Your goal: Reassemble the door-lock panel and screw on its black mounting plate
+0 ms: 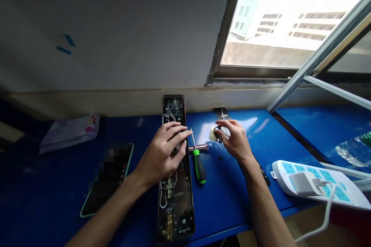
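Near the back edge of the blue table (232, 200), head view: my left hand (162, 154) rests on the open lock body (175, 185), fingers spread and laid flat over its wiring, closed on nothing. My right hand (234, 139) pinches a small metal plate (213, 134) between thumb and fingertips, just beside a dark strip (222, 114) by the wall.

A screwdriver (198, 162) lies between my hands, its tip close to my left fingertips.

Risks: the plate is small and held only at its edge, so it could slip; a tiny dark part (220, 158) lies loose near my right wrist and a forearm sweep could knock it away. Pressure from my left hand could snag the wires.

Room: a phone (107, 177) lies toward the left front, a power strip (315, 185) at the right front. The lock body's near end reaches the front edge.
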Motion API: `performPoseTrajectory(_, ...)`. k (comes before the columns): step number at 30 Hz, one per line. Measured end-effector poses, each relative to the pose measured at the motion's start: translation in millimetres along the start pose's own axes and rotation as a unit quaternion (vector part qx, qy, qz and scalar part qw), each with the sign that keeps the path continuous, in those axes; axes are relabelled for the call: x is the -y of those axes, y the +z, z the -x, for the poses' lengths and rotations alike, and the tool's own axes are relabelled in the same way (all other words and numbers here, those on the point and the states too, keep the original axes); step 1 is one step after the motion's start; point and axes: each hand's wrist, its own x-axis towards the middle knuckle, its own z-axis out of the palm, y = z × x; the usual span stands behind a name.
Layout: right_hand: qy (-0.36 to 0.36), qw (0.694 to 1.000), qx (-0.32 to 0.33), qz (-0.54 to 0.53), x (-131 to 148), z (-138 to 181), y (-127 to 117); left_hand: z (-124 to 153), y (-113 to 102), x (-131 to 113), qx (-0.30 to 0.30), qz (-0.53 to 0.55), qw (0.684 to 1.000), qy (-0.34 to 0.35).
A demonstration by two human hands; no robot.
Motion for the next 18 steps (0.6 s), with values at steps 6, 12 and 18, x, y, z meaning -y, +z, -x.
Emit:
performPoseTrajectory(6,-0.126,0.987,-0.002,-0.104,75.0,1.3,-16.1,40.4,-5.6,15.8,-0.073,-0.014,0.992,-0.106)
performPoseTrajectory(12,-0.202,0.972,0.053,-0.110,120.4,8.2,0.7,49.0,-2.3,14.7,-0.078,0.048,0.977,-0.192)
performPoseTrajectory(18,-0.208,0.970,0.080,-0.094,124.7,12.8,9.2,48.9,-1.7,9.8,-0.081,0.070,0.971,-0.213)
